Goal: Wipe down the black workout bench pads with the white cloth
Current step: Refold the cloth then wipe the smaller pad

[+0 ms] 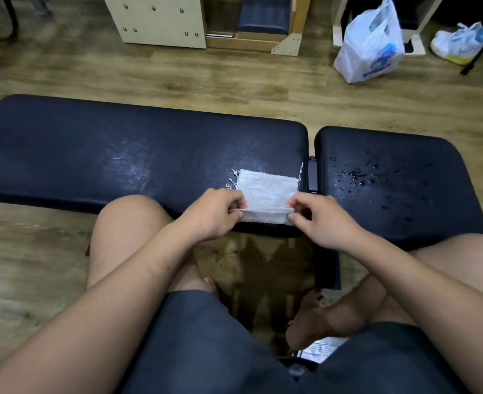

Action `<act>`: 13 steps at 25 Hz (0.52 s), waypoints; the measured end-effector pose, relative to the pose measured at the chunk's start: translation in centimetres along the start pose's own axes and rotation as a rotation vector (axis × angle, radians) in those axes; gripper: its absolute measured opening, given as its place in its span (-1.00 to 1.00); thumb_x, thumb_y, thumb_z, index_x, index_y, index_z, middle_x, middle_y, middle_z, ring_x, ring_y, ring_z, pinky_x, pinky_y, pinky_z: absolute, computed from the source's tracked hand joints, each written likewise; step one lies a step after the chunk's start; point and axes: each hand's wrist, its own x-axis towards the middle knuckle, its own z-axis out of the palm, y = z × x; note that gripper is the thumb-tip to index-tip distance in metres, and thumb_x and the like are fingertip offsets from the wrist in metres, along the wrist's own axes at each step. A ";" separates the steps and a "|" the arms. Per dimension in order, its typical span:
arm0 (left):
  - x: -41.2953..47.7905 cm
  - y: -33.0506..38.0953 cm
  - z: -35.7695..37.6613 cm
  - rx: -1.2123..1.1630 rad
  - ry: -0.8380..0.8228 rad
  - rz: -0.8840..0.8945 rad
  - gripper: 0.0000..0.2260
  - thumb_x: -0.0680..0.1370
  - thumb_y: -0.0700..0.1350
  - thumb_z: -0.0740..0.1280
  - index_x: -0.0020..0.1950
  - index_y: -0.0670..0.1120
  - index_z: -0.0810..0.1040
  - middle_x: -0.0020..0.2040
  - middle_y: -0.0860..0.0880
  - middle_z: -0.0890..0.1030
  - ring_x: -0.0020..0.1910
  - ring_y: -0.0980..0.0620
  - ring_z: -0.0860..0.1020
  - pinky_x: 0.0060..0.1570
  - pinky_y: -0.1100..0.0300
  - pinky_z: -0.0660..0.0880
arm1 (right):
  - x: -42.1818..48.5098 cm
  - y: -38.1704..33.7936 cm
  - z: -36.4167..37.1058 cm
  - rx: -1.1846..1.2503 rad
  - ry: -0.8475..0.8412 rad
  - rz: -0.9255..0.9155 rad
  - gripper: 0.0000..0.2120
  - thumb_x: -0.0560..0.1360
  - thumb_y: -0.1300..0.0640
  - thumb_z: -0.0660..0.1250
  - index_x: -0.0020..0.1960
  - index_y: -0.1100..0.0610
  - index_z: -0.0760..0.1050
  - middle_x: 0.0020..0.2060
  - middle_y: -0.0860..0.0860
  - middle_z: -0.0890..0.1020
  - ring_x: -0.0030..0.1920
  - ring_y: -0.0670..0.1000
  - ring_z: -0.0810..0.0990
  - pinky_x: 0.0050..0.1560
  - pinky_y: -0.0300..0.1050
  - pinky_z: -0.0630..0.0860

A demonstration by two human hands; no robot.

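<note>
A small white cloth (266,190) with frayed threads lies on the right end of the long black bench pad (121,155), close to its near edge. My left hand (214,214) pinches the cloth's near left corner and my right hand (320,220) pinches its near right corner, lifting that edge into a fold. The shorter black pad (391,200) to the right carries scattered water droplets. A pale smeared patch marks the middle of the long pad.
My bare knees and dark shorts fill the foreground under the bench's near edge. On the wooden floor beyond stand a wooden box unit (155,21), a white plastic bag (371,44) and a second bag (459,44) at the far right.
</note>
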 end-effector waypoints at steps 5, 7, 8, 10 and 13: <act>0.2 0.8 0.9 0.521 0.355 0.281 -0.80 0.43 -0.14 0.42 0.00 -0.05 0.47 -0.10 -0.03 0.55 -0.12 -0.13 0.50 -0.15 0.04 0.38 | 1.4 0.2 0.6 0.185 0.084 0.237 -0.84 0.46 0.13 0.39 -0.12 -0.01 0.40 -0.31 -0.02 0.66 -0.27 -0.02 0.50 -0.20 -0.20 0.35; -0.3 1.3 2.1 0.692 0.304 0.486 -0.76 0.35 -0.11 0.45 -0.04 -0.07 0.50 -0.08 -0.06 0.52 -0.13 -0.13 0.49 -0.21 0.05 0.33 | 1.9 0.2 0.7 0.213 0.110 0.301 -0.85 0.43 0.15 0.41 -0.15 0.03 0.42 -0.31 0.02 0.67 -0.31 -0.05 0.51 -0.31 -0.28 0.33; -0.3 1.4 2.5 0.720 0.242 0.514 -0.73 0.35 -0.08 0.46 -0.01 -0.06 0.50 -0.04 -0.05 0.52 -0.08 -0.12 0.49 -0.20 0.06 0.32 | 2.0 0.1 0.7 0.200 0.109 0.320 -0.85 0.41 0.14 0.41 -0.15 0.02 0.43 -0.31 0.02 0.66 -0.28 -0.03 0.53 -0.31 -0.26 0.36; 0.1 1.3 2.6 0.719 0.136 0.444 -0.68 0.42 -0.04 0.44 0.13 -0.04 0.46 0.09 -0.02 0.47 0.06 -0.08 0.45 -0.12 0.09 0.26 | 2.1 0.0 0.7 0.116 0.106 0.298 -0.82 0.39 0.14 0.38 -0.11 -0.02 0.40 -0.29 -0.05 0.62 -0.19 0.00 0.55 -0.22 -0.15 0.46; 0.7 1.0 2.1 0.562 0.123 0.327 -0.69 0.49 -0.04 0.41 0.19 -0.02 0.45 0.15 0.02 0.45 0.12 -0.04 0.39 -0.03 0.11 0.25 | 1.2 -0.2 0.7 -0.012 0.170 0.070 -0.76 0.40 0.16 0.35 0.01 -0.04 0.40 -0.15 -0.08 0.53 -0.14 -0.01 0.51 -0.08 0.00 0.52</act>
